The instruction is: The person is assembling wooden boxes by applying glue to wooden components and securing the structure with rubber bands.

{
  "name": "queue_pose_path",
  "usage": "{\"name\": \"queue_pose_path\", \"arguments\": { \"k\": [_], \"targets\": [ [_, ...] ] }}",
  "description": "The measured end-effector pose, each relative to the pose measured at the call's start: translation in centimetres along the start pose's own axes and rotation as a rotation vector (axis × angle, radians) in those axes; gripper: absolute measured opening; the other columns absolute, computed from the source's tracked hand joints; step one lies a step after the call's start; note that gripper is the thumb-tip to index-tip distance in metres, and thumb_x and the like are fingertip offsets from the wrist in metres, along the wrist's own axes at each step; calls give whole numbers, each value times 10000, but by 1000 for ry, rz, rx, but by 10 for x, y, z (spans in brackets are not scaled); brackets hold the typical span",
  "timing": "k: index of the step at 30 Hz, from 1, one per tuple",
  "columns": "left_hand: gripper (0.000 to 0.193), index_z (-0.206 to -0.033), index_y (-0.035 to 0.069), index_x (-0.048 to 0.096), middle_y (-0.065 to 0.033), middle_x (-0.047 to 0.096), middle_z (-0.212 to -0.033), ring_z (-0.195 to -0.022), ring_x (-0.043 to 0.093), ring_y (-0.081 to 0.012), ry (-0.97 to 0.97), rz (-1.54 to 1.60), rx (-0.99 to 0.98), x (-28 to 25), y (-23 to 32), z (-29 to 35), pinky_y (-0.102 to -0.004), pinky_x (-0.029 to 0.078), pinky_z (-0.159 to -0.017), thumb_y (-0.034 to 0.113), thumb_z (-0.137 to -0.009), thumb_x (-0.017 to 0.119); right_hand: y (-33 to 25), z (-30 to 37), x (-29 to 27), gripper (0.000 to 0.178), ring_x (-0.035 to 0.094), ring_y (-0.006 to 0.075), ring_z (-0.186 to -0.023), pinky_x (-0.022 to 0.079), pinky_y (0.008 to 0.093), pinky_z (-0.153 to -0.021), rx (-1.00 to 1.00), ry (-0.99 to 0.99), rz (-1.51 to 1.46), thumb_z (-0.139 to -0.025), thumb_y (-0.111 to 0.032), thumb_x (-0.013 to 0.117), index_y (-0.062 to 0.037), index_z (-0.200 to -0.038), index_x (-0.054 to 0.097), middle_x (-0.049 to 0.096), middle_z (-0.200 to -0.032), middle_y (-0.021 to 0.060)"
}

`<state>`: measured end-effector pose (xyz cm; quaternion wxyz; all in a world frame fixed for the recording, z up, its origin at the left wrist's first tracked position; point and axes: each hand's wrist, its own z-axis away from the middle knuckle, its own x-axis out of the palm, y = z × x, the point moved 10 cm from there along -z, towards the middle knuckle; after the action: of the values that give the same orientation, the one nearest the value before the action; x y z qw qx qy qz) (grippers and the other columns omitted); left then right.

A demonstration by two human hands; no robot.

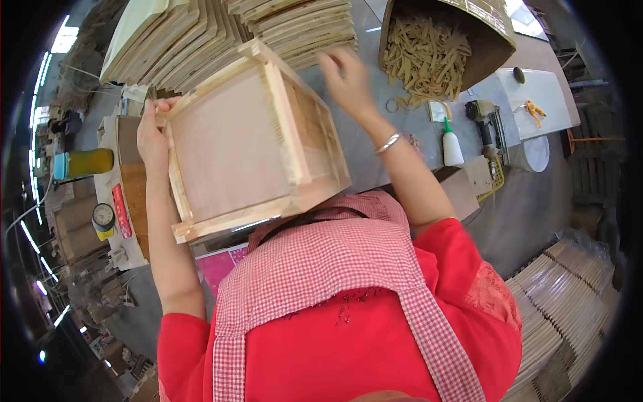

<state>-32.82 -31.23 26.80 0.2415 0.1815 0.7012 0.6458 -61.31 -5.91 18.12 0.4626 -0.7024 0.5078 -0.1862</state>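
Observation:
A square wooden box point(231, 137) with a pale panel and light frame strips is tilted in front of my apron. My left hand point(154, 134) grips its left edge, with the fingers curled over the far side. My right hand point(347, 79) is raised just right of the box's upper corner, apart from it. Its fingers are curled together and slightly blurred; whether anything small is between them is hidden. Beyond the right hand, a tipped container point(472, 50) holds many tan rubber bands point(427, 57), some spilling onto the grey table point(372, 144).
Stacked wooden panels point(171, 43) stand behind the box. Right of my right arm are a white glue bottle point(452, 146) with a green nozzle, a nail gun point(483, 124) and orange clippers point(534, 112). A dial scale point(103, 218) and a yellow-green bottle point(84, 163) are at left.

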Motion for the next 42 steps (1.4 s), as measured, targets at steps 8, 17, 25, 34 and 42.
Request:
{"name": "queue_pose_path", "arguments": {
  "k": [8, 17, 25, 34, 42],
  "targets": [
    [363, -852, 66, 497, -145, 684, -1088, -1027, 585, -188, -28, -93, 5, 1, -2, -8, -308, 409, -972, 287, -1080, 322, 265, 140, -76, 268, 621, 379, -1037, 490, 462, -932, 113, -425, 978, -830, -200, 604, -38, -1034, 667, 650, -1118, 179],
    [402, -1132, 4, 605, -112, 713, -1067, -1005, 622, -208, -48, -660, 310, 5, 25, -1, -337, 448, -949, 295, -1069, 336, 189, 49, -39, 217, 654, 260, -627, 494, 413, -584, 438, -368, 166, -908, -224, 609, -31, -834, 674, 663, -722, 143],
    [553, -1364, 26, 531, -143, 617, -1309, -1211, 590, -286, 29, -562, 843, 83, 162, 81, -354, 437, -1027, 201, -871, 709, -212, -33, -8, 129, 603, 234, -660, 491, 341, -632, -299, -501, -26, -953, -144, 590, -24, -978, 629, 633, -813, 107],
    [309, -1189, -48, 636, -69, 677, -943, -858, 637, -153, -435, -302, 315, 63, 120, 117, -254, 478, -781, 169, -977, 577, -306, 43, 12, 304, 664, 331, -901, 533, 387, -763, -617, -460, -297, -868, -149, 686, -72, -1159, 643, 688, -969, 136],
    [358, -1106, -6, 591, -30, 487, -705, -783, 543, -193, -373, 240, 202, 39, 125, 113, -462, 439, -1003, 303, -1065, 416, 25, 19, -142, 153, 664, 308, -834, 527, 358, -749, 11, 173, 265, -870, -93, 636, -15, -977, 712, 685, -926, 162]
  ]
}}
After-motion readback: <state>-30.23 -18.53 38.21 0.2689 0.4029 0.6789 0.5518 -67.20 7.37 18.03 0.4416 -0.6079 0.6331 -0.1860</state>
